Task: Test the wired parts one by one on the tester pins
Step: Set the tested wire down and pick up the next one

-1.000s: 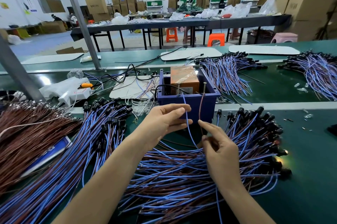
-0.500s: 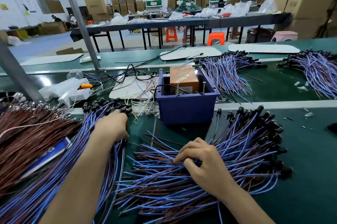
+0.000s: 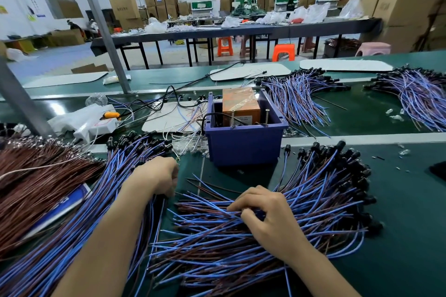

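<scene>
The tester is a blue box (image 3: pixel 243 149) holding an orange block (image 3: pixel 240 102), with two upright metal pins (image 3: pixel 233 119) at its front rim. A pile of blue and brown wired parts (image 3: pixel 321 200) with black ends lies in front of it to the right. My right hand (image 3: pixel 270 217) is on this pile, thumb and curled fingers pinching wires near their bare ends. A second pile of wired parts (image 3: pixel 125 176) stretches down the left. My left hand (image 3: pixel 156 176) rests on its right edge with its fingers curled under and hidden.
A heap of brown wires (image 3: pixel 36 176) lies at the far left, over a blue-and-white sheet (image 3: pixel 62 207). White packaging (image 3: pixel 84 122), cables and a white pad (image 3: pixel 173 118) sit behind. More wire bundles (image 3: pixel 296 96) lie on the far belt. A grey post (image 3: pixel 21 103) rises at the left.
One second ago both hands held a part's two wires up to the tester pins. My left hand then dropped to the left pile and my right hand into the right pile, where they stay.
</scene>
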A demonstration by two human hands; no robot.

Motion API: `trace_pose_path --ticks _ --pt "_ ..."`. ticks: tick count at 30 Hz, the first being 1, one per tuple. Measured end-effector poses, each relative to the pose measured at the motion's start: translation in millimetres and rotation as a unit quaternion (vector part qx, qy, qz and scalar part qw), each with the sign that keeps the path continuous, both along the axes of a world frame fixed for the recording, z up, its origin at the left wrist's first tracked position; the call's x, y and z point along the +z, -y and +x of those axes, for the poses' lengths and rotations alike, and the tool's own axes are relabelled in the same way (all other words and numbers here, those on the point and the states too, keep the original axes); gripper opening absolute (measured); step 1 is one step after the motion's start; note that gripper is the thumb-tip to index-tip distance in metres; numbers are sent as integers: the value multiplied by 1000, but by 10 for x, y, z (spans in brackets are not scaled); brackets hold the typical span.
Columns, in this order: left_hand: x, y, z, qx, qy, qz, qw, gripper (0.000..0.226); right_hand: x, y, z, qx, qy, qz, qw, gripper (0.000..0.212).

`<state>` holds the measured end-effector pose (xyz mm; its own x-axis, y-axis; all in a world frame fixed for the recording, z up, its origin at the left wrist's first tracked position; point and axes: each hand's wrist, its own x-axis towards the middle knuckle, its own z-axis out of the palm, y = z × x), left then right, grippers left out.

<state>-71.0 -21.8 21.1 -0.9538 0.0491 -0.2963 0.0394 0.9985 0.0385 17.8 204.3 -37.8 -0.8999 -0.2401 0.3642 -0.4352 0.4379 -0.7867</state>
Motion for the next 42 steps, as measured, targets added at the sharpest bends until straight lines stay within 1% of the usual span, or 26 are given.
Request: trace_pose_path --ticks 2,3,5,6,7,8,9,10,11,12,13,14,15,17,20,24,25,28,31,33,35,38,42 --pt "67 -43 25 -34 -28 97 994 29 9 -2 7 0 6 -22 1000 32" --pt "119 -87 53 -52 -58 154 985 28 15 -4 10 2 7 -33 999 33" --pt "239 -224 136 -104 -121 276 948 28 20 -2 20 11 1 -33 999 34" --pt "299 -306 184 -140 -136 326 925 27 21 5 27 19 -5 -24 1000 36" --pt "340 -378 230 -175 -137 358 907 27 20 18 31 28 -7 -14 999 36" --pt "349 -438 260 -202 -131 370 897 26 16 32 31 37 -6 -4 999 36" --pt "331 -474 274 -212 -122 360 900 24 9 45 33 44 -4 7 999 35" --pt "301 -482 270 -210 -112 334 912 22 2 54 34 49 -4 19 999 35" --pt "262 -458 247 -195 -99 283 934 16 -4 58 34 51 -6 29 998 35" --pt "208 -400 208 -167 -83 209 960 12 -10 62 33 50 -9 34 998 34" --pt "155 -327 168 -123 -65 126 982 16 -15 63 32 48 -11 31 998 33" --pt "103 -240 129 -66 -49 57 995 24 -20 61 32 45 -12 25 999 32" --pt "65 -155 103 -15 -34 16 999 29 -26 57 30 42 -12 20 999 31" --pt "21 -31 61 37 -12 -18 999 31 -39 56 24 38 -13 15 999 30" --pt "-13 22 29 33 20 -41 998 34 -57 56 11 36 -9 9 999 29" --pt "-50 -18 19 11 34 -12 999 27 -65 44 5 32 -4 -1 999 28" --pt "-40 -20 26 5 43 10 999 25 -64 45 6 34 -3 -3 999 28" --pt "49 -29 56 -23 58 115 991 23 -52 44 10 41 4 -8 999 27" --pt "205 -26 121 -66 17 201 977 24 -31 48 18 50 11 -15 999 26" --pt "304 -11 169 -78 -20 240 968 23 -22 48 23 54 14 -16 998 26" --pt "384 21 221 -82 -39 274 958 22 -17 48 28 57 19 -15 998 27" --pt "480 44 288 -98 -34 307 946 19 -12 48 29 63 29 -7 998 26" --pt "522 8 332 -128 -16 315 940 18 -26 42 21 67 33 12 997 27"
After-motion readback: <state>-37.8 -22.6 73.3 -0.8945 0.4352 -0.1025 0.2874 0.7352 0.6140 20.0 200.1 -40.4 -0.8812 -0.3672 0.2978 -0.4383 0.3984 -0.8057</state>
